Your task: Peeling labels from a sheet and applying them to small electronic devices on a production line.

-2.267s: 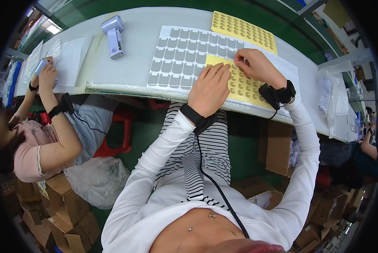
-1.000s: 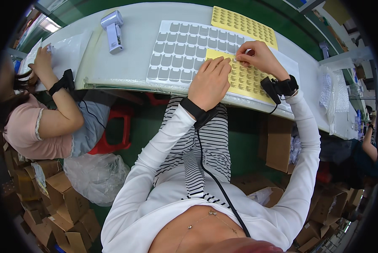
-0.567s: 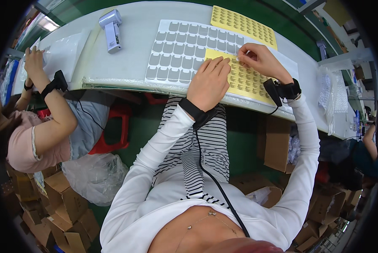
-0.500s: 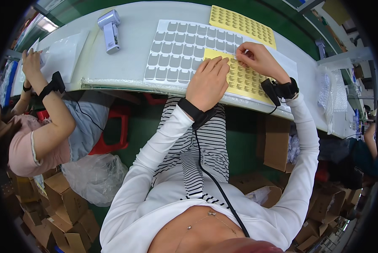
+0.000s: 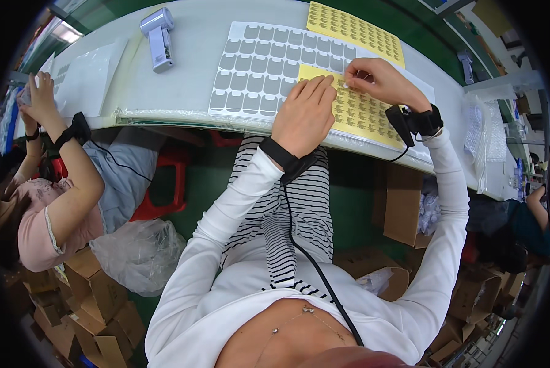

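Note:
A yellow sheet of small printed stickers [image 5: 367, 116] lies near the table's front edge, overlapping a white sheet of grey rounded stickers [image 5: 245, 64]. My left hand [image 5: 305, 116] rests on the yellow sheet's left part, fingers stretched out flat and pressing it down. Just above the same sheet, my right hand [image 5: 382, 84] holds thumb and forefinger together in a pinch. Something small and pale shows at those fingertips, too small to name. Beyond the grey stickers lies a second yellow sticker sheet [image 5: 356, 34].
A pale purple handheld device [image 5: 159, 40] stands at the table's far left. To my left, a co-worker [image 5: 60, 208] sits with hands raised beside white sheets [image 5: 94, 80]. Bubble wrap [image 5: 484, 129] hangs at the right edge. Cardboard boxes [image 5: 403, 205] and a clear plastic bag [image 5: 139, 254] lie below.
My right hand has shifted slightly to the right, still pinched. My left hand stays in place on the yellow sheet. The co-worker's hands have moved a little.

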Action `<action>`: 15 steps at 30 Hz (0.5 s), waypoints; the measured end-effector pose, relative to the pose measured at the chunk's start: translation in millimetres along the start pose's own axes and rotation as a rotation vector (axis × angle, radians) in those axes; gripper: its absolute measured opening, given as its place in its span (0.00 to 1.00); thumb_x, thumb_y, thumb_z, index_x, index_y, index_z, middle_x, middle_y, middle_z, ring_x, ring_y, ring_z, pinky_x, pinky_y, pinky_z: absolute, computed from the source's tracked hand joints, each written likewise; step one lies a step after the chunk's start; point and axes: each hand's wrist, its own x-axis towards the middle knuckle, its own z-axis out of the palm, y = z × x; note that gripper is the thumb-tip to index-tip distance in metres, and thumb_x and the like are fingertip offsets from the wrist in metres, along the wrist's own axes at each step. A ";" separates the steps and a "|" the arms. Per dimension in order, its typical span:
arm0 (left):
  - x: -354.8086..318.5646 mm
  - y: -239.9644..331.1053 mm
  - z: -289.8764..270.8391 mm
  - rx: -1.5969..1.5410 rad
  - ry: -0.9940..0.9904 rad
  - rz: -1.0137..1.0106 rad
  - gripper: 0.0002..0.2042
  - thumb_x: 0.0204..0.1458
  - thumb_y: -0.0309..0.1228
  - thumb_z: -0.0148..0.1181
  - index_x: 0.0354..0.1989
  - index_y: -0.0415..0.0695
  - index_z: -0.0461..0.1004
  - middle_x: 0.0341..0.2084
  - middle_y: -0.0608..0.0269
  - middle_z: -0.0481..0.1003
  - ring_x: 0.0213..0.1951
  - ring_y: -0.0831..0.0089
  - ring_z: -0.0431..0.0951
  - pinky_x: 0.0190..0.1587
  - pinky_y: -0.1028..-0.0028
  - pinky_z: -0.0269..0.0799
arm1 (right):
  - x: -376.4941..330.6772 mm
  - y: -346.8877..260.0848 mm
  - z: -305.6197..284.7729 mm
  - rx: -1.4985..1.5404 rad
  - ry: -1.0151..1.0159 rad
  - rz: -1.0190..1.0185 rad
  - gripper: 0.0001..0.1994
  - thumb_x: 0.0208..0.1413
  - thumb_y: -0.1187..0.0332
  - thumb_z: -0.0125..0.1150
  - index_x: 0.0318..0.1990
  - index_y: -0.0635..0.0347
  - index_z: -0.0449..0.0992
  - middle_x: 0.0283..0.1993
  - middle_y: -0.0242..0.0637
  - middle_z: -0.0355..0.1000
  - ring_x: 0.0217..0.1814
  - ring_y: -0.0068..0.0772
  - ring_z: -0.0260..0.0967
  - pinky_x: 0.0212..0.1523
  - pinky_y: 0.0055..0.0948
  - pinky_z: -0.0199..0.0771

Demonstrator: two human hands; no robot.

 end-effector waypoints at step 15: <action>-0.5 0.8 1.8 0.003 -0.009 -0.008 0.15 0.49 0.26 0.49 0.45 0.35 0.66 0.46 0.56 0.70 0.52 0.63 0.67 0.54 0.66 0.60 | -5.5 4.4 4.0 0.032 0.071 -0.037 0.07 0.50 0.70 0.58 0.32 0.66 0.73 0.26 0.39 0.72 0.26 0.31 0.69 0.29 0.26 0.68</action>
